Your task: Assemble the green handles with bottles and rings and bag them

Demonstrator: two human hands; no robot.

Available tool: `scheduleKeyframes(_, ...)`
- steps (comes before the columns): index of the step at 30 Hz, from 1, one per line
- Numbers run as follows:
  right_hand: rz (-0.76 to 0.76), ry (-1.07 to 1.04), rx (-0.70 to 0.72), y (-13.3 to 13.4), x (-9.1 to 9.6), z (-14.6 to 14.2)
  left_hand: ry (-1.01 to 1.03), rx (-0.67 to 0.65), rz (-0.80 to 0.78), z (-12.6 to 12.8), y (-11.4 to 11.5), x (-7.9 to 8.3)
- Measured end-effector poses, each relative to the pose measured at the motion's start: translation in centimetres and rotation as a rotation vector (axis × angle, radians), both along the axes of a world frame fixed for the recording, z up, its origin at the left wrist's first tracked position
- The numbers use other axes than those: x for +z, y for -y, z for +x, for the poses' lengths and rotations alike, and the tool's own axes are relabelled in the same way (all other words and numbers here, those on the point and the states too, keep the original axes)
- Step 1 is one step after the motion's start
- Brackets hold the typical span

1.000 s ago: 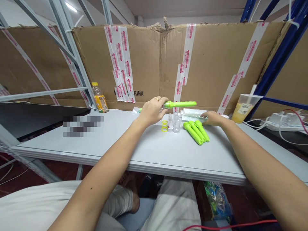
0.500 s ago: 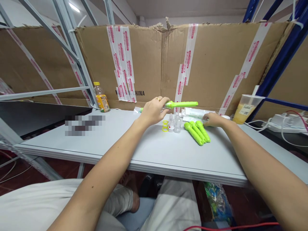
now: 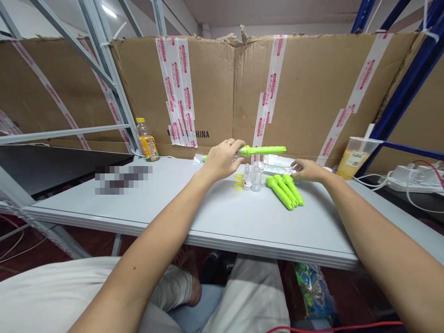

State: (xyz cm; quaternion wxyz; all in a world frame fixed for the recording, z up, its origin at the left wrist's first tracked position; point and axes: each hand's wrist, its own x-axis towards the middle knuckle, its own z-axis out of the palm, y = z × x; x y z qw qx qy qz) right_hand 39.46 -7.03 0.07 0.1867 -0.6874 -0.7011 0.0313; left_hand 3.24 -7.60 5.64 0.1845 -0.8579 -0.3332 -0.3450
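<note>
In my left hand (image 3: 224, 159) is a bright green ridged tube-shaped handle (image 3: 265, 150) with a clear end, held level above the table and pointing right. My fingers wrap around its clear end and hide part of it. My right hand (image 3: 308, 170) hovers low at the back right, fingers curved and apart, beside a clear plastic packet (image 3: 279, 169). Three similar green handles (image 3: 285, 192) lie side by side just in front of it. Between the hands stand small clear plastic bottles (image 3: 255, 179), with yellow rings (image 3: 238, 185) to their left.
A tall cardboard sheet (image 3: 208, 92) walls off the back of the grey table (image 3: 243, 222). An orange-labelled drink bottle (image 3: 148, 145) stands at the back left. At the right are a plastic cup of yellow drink (image 3: 355, 157) and a power strip with cables (image 3: 402, 178).
My right hand has shifted slightly left and its fingers are spread a little more by the packet. My left hand holds the green handle in much the same place.
</note>
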Motion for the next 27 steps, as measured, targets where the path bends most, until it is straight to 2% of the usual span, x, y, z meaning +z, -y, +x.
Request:
scheduleKeyframes(9, 0.011, -0.009, 0.051, 0.7, 1.6, -0.7, -0.007, 0.008, 0.011, 0.0, 0.0, 0.0)
scheduleKeyframes(13, 0.025, -0.043, 0.067, 1.2, 2.0, -0.9, -0.009, 0.055, 0.014, -0.4, -0.3, 0.2)
scheduleKeyframes(17, 0.203, -0.077, 0.051, 2.2, 2.7, -1.6, 0.040, 0.133, 0.051, -1.3, -1.3, 0.6)
scheduleKeyframes(21, 0.402, -0.024, 0.123, 3.0, 3.4, -2.7, 0.105, 0.180, 0.081, -2.6, -2.3, 0.8)
scheduleKeyframes(27, 0.529, 0.026, 0.169, 3.6, 3.6, -3.8, 0.115, 0.216, 0.080, -3.5, -3.0, 0.7)
